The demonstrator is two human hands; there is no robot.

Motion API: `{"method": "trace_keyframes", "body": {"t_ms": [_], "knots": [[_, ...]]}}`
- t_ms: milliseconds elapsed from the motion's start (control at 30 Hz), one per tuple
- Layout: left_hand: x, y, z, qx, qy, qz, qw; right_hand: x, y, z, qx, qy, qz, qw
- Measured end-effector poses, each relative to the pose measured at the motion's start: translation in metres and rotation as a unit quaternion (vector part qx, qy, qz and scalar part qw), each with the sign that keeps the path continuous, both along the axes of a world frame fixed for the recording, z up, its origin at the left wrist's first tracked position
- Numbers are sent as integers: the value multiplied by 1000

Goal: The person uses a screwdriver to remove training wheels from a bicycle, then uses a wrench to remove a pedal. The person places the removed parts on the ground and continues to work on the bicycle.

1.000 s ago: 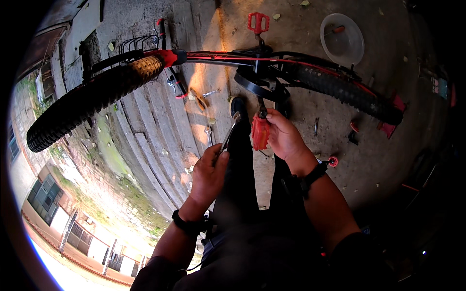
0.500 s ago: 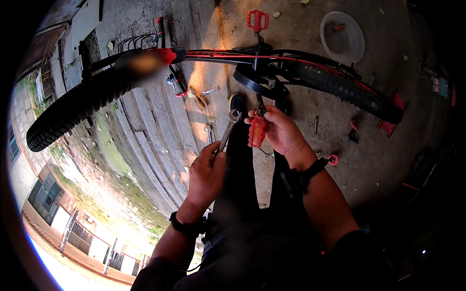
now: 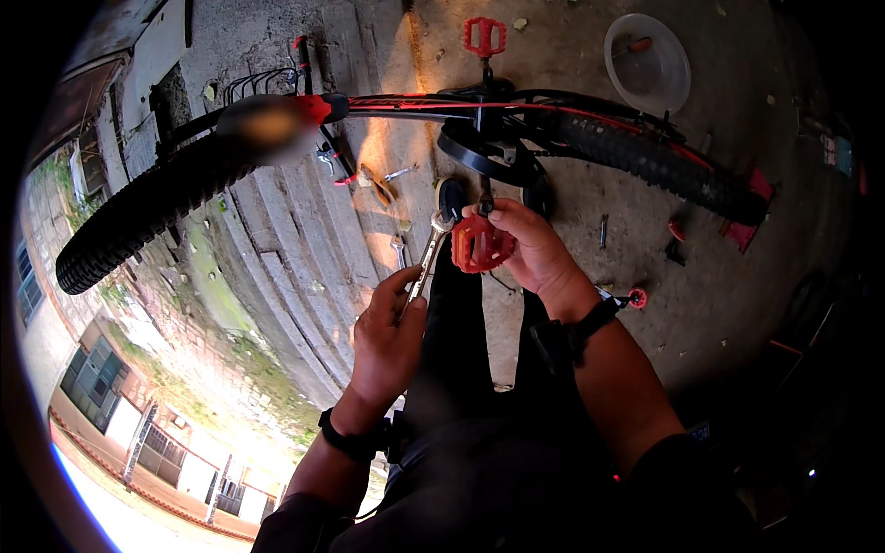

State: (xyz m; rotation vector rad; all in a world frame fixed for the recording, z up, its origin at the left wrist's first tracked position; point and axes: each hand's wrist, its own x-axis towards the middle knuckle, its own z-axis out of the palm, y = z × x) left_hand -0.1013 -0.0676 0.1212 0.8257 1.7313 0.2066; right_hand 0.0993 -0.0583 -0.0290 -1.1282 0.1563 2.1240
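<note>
A bicycle with a black and red frame (image 3: 406, 103) stands across the view in front of me. My left hand (image 3: 389, 332) grips a silver wrench (image 3: 426, 267) by its handle, the jaw end pointing up toward the near pedal. The near red pedal (image 3: 481, 247) sits at the end of the crank arm (image 3: 486, 189). My right hand (image 3: 530, 241) has its fingers closed around the pedal by its axle. The wrench jaw is close to the pedal's left side; whether they touch I cannot tell. The far red pedal (image 3: 485, 37) sticks out beyond the frame.
Pliers with orange handles (image 3: 376, 184) and two more wrenches (image 3: 400, 172) lie left of my feet. Another wrench (image 3: 603, 231) and a red-and-black tool (image 3: 677, 230) lie to the right. A clear plastic basin (image 3: 648, 64) holds an orange-handled tool. A red stand (image 3: 751, 207) is by the rear wheel (image 3: 645, 152).
The near pedal has turned so its broad face shows more, my right hand still on it. The wrench in my left hand has tilted slightly and sits a little lower.
</note>
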Motion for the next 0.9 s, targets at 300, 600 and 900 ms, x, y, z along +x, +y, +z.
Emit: {"method": "trace_keyframes", "body": {"t_ms": [300, 600, 900], "knots": [[23, 2, 34, -20, -142, 70, 987, 0, -2, 29, 116, -66, 47, 990], [61, -10, 28, 5, -162, 37, 986, -5, -4, 36, 98, -123, 84, 984], [101, 0, 15, 2, -188, -24, 982, -5, -5, 37, 104, -67, 46, 991]]}}
